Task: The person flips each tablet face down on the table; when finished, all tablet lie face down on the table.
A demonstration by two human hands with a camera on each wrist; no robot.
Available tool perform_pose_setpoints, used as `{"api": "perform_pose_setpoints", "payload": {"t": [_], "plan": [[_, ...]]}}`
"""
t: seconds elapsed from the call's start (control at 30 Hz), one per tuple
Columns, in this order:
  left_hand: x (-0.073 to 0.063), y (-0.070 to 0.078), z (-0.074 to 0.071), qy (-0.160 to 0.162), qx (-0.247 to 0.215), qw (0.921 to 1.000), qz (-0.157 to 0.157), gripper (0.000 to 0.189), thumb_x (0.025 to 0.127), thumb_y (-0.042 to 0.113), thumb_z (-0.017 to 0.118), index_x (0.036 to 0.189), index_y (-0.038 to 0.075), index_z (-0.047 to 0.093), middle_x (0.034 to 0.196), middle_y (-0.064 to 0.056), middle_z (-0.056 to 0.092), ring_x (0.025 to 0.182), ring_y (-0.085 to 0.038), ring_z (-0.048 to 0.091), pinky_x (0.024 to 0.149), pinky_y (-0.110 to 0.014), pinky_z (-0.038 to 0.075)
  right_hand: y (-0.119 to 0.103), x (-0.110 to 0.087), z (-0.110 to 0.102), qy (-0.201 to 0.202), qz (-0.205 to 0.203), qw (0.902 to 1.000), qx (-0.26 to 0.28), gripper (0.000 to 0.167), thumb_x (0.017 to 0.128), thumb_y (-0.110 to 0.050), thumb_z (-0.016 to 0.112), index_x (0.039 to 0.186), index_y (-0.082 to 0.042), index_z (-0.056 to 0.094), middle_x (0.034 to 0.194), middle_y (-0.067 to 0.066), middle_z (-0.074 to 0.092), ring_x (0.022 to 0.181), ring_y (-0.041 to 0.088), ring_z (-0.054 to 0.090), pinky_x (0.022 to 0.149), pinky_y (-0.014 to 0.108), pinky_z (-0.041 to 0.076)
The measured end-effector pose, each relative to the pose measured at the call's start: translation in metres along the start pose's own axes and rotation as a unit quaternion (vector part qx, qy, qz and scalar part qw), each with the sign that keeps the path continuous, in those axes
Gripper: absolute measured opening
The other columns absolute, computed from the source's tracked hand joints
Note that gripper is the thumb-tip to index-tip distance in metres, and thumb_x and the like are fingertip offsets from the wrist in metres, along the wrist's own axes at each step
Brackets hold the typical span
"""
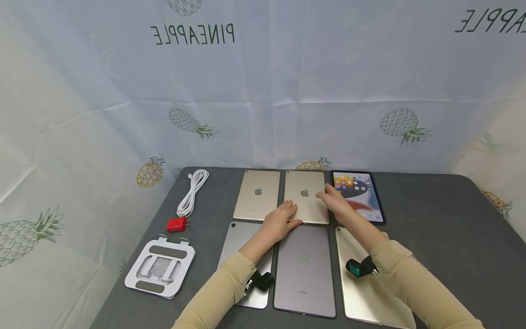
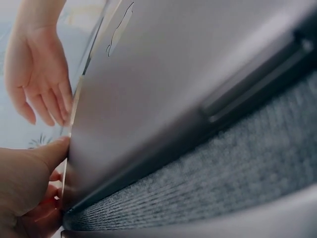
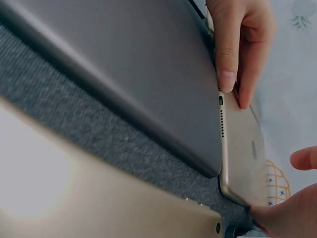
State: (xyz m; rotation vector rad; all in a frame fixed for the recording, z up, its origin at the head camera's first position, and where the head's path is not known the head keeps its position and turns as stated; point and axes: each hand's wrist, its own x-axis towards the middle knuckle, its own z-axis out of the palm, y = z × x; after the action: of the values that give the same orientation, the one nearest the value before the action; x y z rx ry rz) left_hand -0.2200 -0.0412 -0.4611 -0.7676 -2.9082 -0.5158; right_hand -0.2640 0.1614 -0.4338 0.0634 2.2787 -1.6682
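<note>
A gold tablet (image 1: 304, 183) lies face down in the middle of the back row, its apple logo showing. At its lower left corner my left hand (image 1: 279, 222) touches it, thumb along the bottom edge by the charging port and fingers extended onto the back. My right hand (image 1: 336, 202) is at its right edge, fingers fairly straight and the thumb against the side. Directly below lies a dark grey tablet (image 1: 304, 269), also face down. In the left wrist view the right hand (image 2: 42, 74) has its fingers extended.
Another gold tablet (image 1: 256, 201) lies left, and a tablet with a lit screen (image 1: 361, 194) right. In front are a silver tablet (image 1: 240, 235) and a larger gold one (image 1: 361, 297). A white cable (image 1: 191, 196), red charger (image 1: 176, 224) and folded stand (image 1: 161, 267) line the left side.
</note>
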Motion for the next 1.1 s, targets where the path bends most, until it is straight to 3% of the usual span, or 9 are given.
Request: {"api": "perform_pose_setpoints", "payload": {"t": [0.13,0.37,0.47,0.6,0.73,0.9,0.97,1.03,1.1], "plan": [[-0.001,0.0,0.001,0.004,0.002,1.0,0.003,0.048,0.095,0.038,0.063,0.131,0.008,0.06,0.141,-0.013,0.053,0.133,-0.025,0.045,0.095,-0.045,0.049,0.002,-0.003,-0.005,0.018,-0.016,0.9994,-0.023,0.07,0.099,-0.013,0.043,0.152,0.009,0.004,0.159,0.027,0.004,0.146,0.039,0.006,0.117,0.05,0.011],[0.002,0.008,-0.004,-0.001,0.015,0.9998,0.014,0.041,0.095,0.032,0.065,0.127,0.007,0.064,0.134,-0.014,0.057,0.13,-0.029,0.049,0.096,-0.042,0.049,0.003,-0.014,-0.021,0.081,-0.04,0.9941,-0.06,0.059,0.099,-0.015,0.045,0.152,0.001,0.026,0.154,0.026,0.028,0.14,0.039,0.028,0.109,0.052,0.03],[0.004,0.015,-0.009,-0.005,-0.012,0.9999,0.007,0.04,0.095,0.03,0.064,0.129,0.009,0.064,0.137,-0.014,0.056,0.129,-0.029,0.05,0.097,-0.042,0.048,0.005,-0.02,-0.03,0.11,-0.052,0.9901,-0.07,0.056,0.098,-0.014,0.045,0.151,-0.002,0.031,0.149,0.026,0.035,0.137,0.039,0.034,0.106,0.053,0.034],[0.01,0.025,-0.011,0.016,-0.085,0.9962,0.009,0.037,0.097,0.026,0.06,0.13,0.009,0.063,0.138,-0.013,0.056,0.127,-0.026,0.052,0.1,-0.039,0.045,0.009,-0.031,-0.044,0.133,-0.069,0.9857,-0.077,0.052,0.1,-0.014,0.043,0.15,-0.004,0.034,0.147,0.025,0.039,0.134,0.04,0.037,0.105,0.054,0.036],[0.015,0.034,-0.008,0.053,-0.188,0.9806,0.015,0.032,0.097,0.018,0.06,0.126,0.006,0.066,0.131,-0.011,0.062,0.121,-0.024,0.057,0.1,-0.033,0.046,0.016,-0.043,-0.057,0.156,-0.083,0.9805,-0.086,0.049,0.101,-0.016,0.043,0.149,-0.007,0.038,0.142,0.024,0.043,0.125,0.038,0.042,0.092,0.047,0.044],[0.02,0.045,0.001,0.068,-0.32,0.9449,-0.005,0.03,0.096,0.011,0.059,0.124,0.004,0.067,0.123,-0.009,0.066,0.111,-0.02,0.063,0.087,-0.021,0.051,0.025,-0.054,-0.072,0.186,-0.098,0.972,-0.105,0.048,0.101,-0.016,0.044,0.148,-0.009,0.041,0.141,0.025,0.045,0.126,0.04,0.042,0.084,0.043,0.041],[0.022,0.051,0.004,0.067,-0.351,0.9341,-0.013,0.03,0.096,0.01,0.059,0.124,0.003,0.066,0.123,-0.009,0.066,0.109,-0.019,0.063,0.086,-0.019,0.05,0.03,-0.058,-0.078,0.191,-0.1,0.97,-0.112,0.048,0.101,-0.016,0.043,0.148,-0.009,0.041,0.141,0.026,0.044,0.125,0.041,0.042,0.084,0.045,0.04],[0.023,0.057,0.007,0.066,-0.368,0.9275,-0.017,0.031,0.095,0.009,0.058,0.124,0.002,0.065,0.122,-0.01,0.066,0.109,-0.017,0.064,0.086,-0.017,0.05,0.035,-0.061,-0.083,0.199,-0.095,0.9678,-0.12,0.048,0.1,-0.016,0.044,0.148,-0.01,0.042,0.139,0.025,0.046,0.122,0.039,0.043,0.079,0.044,0.04],[0.024,0.062,0.011,0.065,-0.382,0.9217,-0.017,0.031,0.095,0.007,0.058,0.125,0.0,0.064,0.122,-0.012,0.066,0.108,-0.017,0.064,0.086,-0.017,0.05,0.04,-0.065,-0.087,0.2,-0.097,0.9668,-0.125,0.048,0.1,-0.014,0.045,0.147,-0.007,0.041,0.138,0.026,0.046,0.123,0.041,0.042,0.083,0.05,0.039]]}}
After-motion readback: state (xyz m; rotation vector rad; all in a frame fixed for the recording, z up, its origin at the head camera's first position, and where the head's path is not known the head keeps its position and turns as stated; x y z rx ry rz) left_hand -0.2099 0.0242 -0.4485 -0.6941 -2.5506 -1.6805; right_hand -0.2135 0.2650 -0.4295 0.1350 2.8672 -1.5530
